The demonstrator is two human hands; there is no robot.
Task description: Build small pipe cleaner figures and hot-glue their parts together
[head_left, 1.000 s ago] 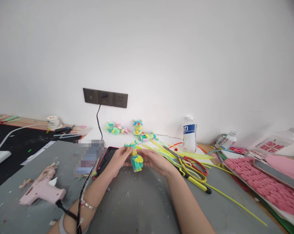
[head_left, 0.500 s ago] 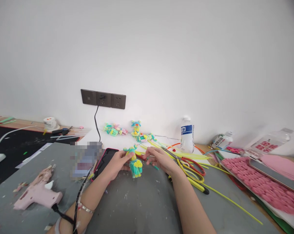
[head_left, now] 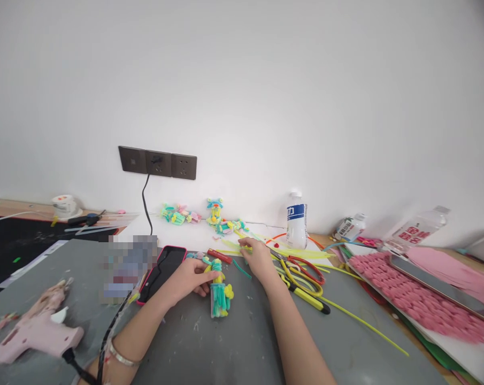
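Observation:
My left hand is closed around a small figure of teal and yellow fuzzy pipe cleaners, tilted above the grey mat. The figure has a yellow flower-like piece on its side. My right hand reaches to the near edge of the white paper, beside loose yellow pipe cleaners; its fingers are apart, with nothing visible in them. Between the hands lie a red bar-like object and a short teal pipe cleaner piece.
Finished-looking pipe cleaner figures are by the wall. Right of my right arm lie yellow-handled pliers and red-handled scissors. A white bottle stands behind. At left are a phone and a pink glue gun with its cord.
My right hand has moved away from the figure, forward to the yellow pipe cleaners. My left hand has turned and lowered the figure slightly. The whole view has shifted rightward.

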